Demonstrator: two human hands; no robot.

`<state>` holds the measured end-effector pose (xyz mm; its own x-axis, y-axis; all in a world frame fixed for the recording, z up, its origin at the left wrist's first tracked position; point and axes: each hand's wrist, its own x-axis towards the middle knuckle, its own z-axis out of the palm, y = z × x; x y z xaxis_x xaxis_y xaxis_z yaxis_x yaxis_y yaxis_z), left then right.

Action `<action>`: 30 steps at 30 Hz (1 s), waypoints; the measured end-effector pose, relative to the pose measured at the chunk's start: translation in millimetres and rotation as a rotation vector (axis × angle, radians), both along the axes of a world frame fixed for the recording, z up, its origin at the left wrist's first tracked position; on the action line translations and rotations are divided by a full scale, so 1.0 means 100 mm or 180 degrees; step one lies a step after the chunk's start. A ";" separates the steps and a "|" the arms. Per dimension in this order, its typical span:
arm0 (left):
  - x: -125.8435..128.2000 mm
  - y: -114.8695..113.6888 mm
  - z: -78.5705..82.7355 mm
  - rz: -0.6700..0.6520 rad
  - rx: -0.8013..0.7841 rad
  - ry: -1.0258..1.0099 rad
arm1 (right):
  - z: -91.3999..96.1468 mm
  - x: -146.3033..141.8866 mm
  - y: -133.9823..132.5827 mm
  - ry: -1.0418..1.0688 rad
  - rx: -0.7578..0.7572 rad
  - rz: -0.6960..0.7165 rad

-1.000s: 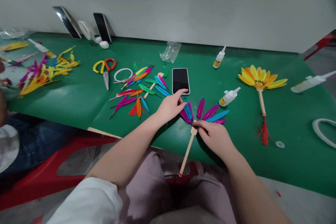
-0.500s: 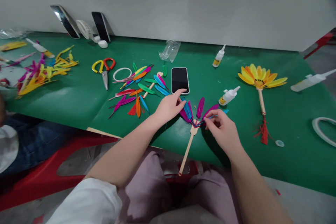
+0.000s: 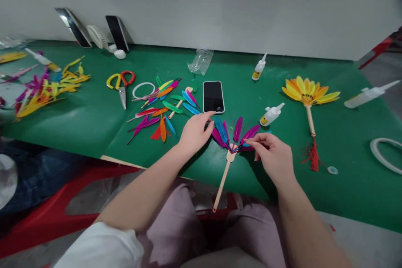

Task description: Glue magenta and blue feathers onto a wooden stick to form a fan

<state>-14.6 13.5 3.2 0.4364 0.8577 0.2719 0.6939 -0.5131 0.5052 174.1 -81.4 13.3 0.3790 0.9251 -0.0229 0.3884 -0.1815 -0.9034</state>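
A wooden stick [image 3: 223, 178] lies on the green table [image 3: 345, 146], its lower end hanging over the front edge. Purple and blue feathers [image 3: 238, 129] fan out from its top. My left hand [image 3: 195, 132] presses on the feathers at the left side of the fan, fingers spread. My right hand [image 3: 272, 155] pinches the feathers on the right side of the fan between thumb and fingers. A black phone [image 3: 213, 96] lies just beyond my left fingertips.
A glue bottle [image 3: 270, 114] lies right of the fan, another [image 3: 258, 68] stands further back. Loose coloured feathers [image 3: 163, 109], scissors [image 3: 121, 83] and a white ring [image 3: 143, 90] lie to the left. A finished yellow feather fan [image 3: 308, 94] lies at right. Another person's clothing [image 3: 19, 171] shows at far left.
My right hand moved from the top of the stick out to the right-hand feathers and now pinches them. My left hand stayed pressing on the left feathers. The view shifted slightly.
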 end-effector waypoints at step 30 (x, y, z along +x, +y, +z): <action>0.01 0.01 0.00 -0.0033 -0.0581 -0.0641 | -0.05 -0.10 -0.02 -0.0805 -0.0081 0.1753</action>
